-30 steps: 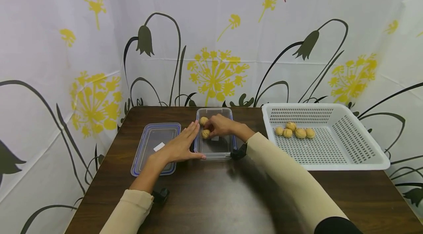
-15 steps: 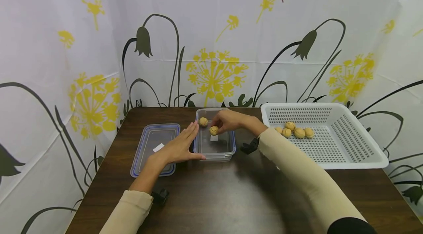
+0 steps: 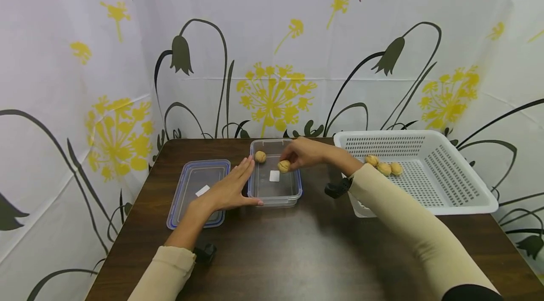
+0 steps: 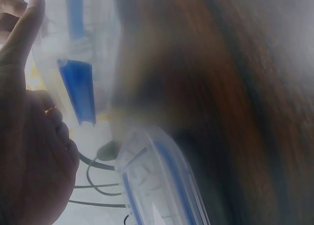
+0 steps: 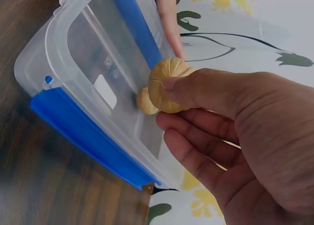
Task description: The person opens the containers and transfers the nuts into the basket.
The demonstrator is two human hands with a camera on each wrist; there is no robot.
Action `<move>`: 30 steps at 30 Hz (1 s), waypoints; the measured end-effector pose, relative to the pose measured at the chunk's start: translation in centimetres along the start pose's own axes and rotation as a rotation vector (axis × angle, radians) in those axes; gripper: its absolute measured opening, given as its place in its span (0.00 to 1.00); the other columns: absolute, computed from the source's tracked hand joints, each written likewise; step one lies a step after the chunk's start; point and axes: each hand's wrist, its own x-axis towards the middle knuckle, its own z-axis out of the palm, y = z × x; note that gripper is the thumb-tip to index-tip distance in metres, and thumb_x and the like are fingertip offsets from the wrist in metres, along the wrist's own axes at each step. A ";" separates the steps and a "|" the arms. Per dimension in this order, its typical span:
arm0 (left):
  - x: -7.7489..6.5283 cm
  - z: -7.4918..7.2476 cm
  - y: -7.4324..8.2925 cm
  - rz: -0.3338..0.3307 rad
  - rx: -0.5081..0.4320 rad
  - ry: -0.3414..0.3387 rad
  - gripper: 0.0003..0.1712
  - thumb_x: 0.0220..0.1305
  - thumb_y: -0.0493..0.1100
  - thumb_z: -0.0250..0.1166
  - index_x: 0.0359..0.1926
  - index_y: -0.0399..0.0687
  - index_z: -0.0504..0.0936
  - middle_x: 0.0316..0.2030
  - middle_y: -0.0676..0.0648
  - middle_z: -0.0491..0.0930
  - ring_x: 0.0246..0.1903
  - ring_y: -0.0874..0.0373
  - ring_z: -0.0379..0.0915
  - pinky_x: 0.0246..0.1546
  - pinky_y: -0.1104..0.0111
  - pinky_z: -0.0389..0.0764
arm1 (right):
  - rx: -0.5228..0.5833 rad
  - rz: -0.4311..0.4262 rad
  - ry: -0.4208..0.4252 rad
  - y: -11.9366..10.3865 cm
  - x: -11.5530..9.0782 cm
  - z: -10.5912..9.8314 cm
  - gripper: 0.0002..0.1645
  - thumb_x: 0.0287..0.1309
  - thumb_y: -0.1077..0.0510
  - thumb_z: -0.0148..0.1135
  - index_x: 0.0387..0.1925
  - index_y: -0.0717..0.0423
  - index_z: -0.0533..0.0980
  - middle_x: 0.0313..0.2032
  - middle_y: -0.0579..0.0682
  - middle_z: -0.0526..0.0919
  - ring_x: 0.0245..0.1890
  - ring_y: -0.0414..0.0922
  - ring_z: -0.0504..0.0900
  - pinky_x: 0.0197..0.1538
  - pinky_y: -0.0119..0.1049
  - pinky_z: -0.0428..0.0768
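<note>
My right hand (image 3: pixel 308 152) pinches a walnut (image 5: pixel 166 85) between thumb and fingers, over the right part of a clear plastic container (image 3: pixel 274 193). A second walnut (image 3: pixel 260 157) lies inside, near the container's back left corner. Blue clips (image 5: pixel 93 134) run along the container's sides in the right wrist view. Against its left side rests my left hand (image 3: pixel 227 190), fingers straight and thumb stretched toward the front corner. The left wrist view shows part of that hand (image 4: pixel 39 156) beside the container's blue clip.
A clear lid with a blue seal (image 3: pixel 190 185) lies left of the container, partly behind the left hand. On the right stands a white perforated basket (image 3: pixel 459 204) holding several walnuts (image 3: pixel 384 169), some hidden by the right arm. A patterned curtain (image 3: pixel 272 46) hangs behind the dark wooden table (image 3: pixel 272 249).
My right hand has moved right across the container with the walnut, away from the walnut at the back left. The left hand has stayed at the container's side.
</note>
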 end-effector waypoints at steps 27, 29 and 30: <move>-0.3 0.1 -0.1 0.007 -0.002 0.020 0.73 0.62 0.71 0.72 0.84 0.33 0.40 0.85 0.37 0.34 0.84 0.41 0.31 0.82 0.43 0.44 | 0.008 0.050 0.067 -1.8 -8.9 -3.5 0.21 0.58 0.70 0.74 0.54 0.63 0.85 0.46 0.50 0.91 0.46 0.44 0.91 0.52 0.44 0.89; -0.3 0.1 -0.1 0.010 -0.001 0.024 0.73 0.62 0.71 0.72 0.84 0.33 0.40 0.85 0.36 0.34 0.84 0.40 0.31 0.82 0.43 0.44 | 0.008 0.046 0.072 -1.6 -9.7 -3.7 0.21 0.58 0.70 0.74 0.54 0.64 0.85 0.47 0.51 0.91 0.46 0.45 0.91 0.52 0.45 0.89; -0.3 0.1 -0.1 0.010 0.000 0.025 0.73 0.62 0.71 0.72 0.84 0.33 0.40 0.85 0.36 0.34 0.84 0.40 0.31 0.82 0.43 0.45 | -0.001 0.049 0.076 -1.5 -10.1 -3.8 0.21 0.59 0.69 0.74 0.55 0.63 0.85 0.47 0.50 0.91 0.46 0.45 0.91 0.52 0.44 0.89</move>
